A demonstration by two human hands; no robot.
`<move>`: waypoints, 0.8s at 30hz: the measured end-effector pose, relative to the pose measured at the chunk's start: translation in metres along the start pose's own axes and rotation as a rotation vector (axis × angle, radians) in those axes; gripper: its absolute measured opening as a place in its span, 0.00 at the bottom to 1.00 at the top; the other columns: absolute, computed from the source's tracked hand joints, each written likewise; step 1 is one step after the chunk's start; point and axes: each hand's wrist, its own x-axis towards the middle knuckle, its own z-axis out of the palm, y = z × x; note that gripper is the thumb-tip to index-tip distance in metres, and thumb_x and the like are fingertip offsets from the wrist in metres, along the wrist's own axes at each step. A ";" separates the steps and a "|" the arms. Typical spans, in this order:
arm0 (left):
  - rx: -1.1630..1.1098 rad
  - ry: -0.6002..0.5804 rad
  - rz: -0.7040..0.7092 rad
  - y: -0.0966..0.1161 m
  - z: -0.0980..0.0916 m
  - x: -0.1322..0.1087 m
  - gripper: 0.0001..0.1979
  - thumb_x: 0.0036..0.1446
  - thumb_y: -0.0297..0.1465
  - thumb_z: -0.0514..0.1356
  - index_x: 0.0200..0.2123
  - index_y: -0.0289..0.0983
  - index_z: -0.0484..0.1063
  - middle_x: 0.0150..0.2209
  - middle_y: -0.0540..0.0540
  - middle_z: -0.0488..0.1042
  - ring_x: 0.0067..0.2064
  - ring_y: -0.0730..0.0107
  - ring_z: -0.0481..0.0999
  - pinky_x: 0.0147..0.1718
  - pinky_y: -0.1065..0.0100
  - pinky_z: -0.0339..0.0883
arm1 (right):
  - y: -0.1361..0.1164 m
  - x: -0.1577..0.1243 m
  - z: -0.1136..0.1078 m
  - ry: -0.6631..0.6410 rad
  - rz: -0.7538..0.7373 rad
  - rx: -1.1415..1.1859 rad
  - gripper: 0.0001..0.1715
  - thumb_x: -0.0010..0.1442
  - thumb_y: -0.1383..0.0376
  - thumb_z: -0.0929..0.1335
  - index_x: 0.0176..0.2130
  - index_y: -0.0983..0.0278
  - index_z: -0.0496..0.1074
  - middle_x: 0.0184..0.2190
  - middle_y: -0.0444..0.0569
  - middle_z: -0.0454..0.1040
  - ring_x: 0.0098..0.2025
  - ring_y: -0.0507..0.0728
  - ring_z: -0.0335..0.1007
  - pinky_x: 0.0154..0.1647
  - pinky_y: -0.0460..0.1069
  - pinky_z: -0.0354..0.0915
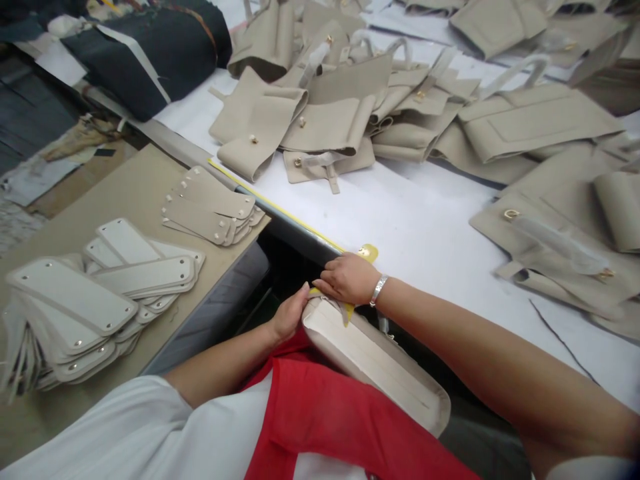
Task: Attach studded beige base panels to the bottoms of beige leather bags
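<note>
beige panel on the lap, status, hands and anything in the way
Left hand gripping end of beige panel. Right hand laid over same end, grip unclear. Table edge just ahead of it, yellow strip beside right hand.

My left hand (pixel 289 315) curls inward, fingers bent; my right hand (pixel 347 279) rests palm-down just beside it, knuckles raised.

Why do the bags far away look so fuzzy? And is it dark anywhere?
Head view: everything is slightly soft, and the far beige bag pieces blur most. Head view: light falls evenly on the white table, without hard shadows; only the gap under its edge is dark. Head view: the left hand and right hand look fairly sharp.
</note>
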 end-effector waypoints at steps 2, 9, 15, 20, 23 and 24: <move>-0.076 -0.061 -0.021 0.004 0.004 0.000 0.33 0.54 0.53 0.48 0.41 0.29 0.73 0.33 0.41 0.77 0.38 0.60 0.75 0.40 0.64 0.65 | 0.003 0.002 -0.003 -0.001 -0.014 -0.020 0.35 0.64 0.51 0.51 0.28 0.67 0.73 0.26 0.53 0.72 0.28 0.54 0.65 0.30 0.50 0.47; -0.130 -0.114 0.006 0.007 0.010 0.001 0.29 0.55 0.49 0.50 0.46 0.30 0.70 0.38 0.40 0.77 0.40 0.59 0.75 0.43 0.63 0.64 | 0.018 0.002 -0.010 -0.019 -0.093 -0.026 0.34 0.63 0.50 0.52 0.26 0.66 0.74 0.26 0.54 0.73 0.28 0.54 0.66 0.30 0.50 0.48; 0.090 -0.027 0.070 0.007 0.003 0.001 0.23 0.54 0.45 0.55 0.43 0.32 0.73 0.37 0.42 0.77 0.40 0.62 0.74 0.42 0.66 0.62 | 0.026 0.000 -0.009 -0.003 -0.165 -0.014 0.33 0.64 0.51 0.52 0.26 0.66 0.73 0.26 0.53 0.73 0.28 0.54 0.66 0.30 0.50 0.49; 0.259 -0.065 0.130 0.018 0.003 0.000 0.22 0.55 0.44 0.55 0.43 0.33 0.74 0.38 0.44 0.76 0.38 0.65 0.73 0.38 0.69 0.62 | 0.027 0.001 -0.014 -0.068 -0.188 -0.060 0.30 0.64 0.55 0.53 0.27 0.66 0.74 0.27 0.53 0.73 0.29 0.55 0.66 0.30 0.50 0.50; 0.246 -0.129 0.097 0.022 0.006 0.000 0.22 0.55 0.44 0.54 0.43 0.33 0.74 0.36 0.44 0.76 0.35 0.67 0.72 0.35 0.70 0.62 | 0.028 -0.001 -0.016 -0.120 -0.152 -0.039 0.30 0.64 0.54 0.53 0.29 0.67 0.74 0.29 0.55 0.74 0.30 0.55 0.67 0.31 0.50 0.52; 0.230 -0.149 0.081 0.023 0.007 0.000 0.22 0.55 0.44 0.55 0.43 0.33 0.73 0.35 0.44 0.76 0.35 0.67 0.72 0.34 0.71 0.61 | 0.028 -0.002 -0.016 -0.133 -0.134 -0.026 0.30 0.63 0.54 0.53 0.29 0.67 0.74 0.29 0.55 0.74 0.30 0.56 0.67 0.31 0.50 0.52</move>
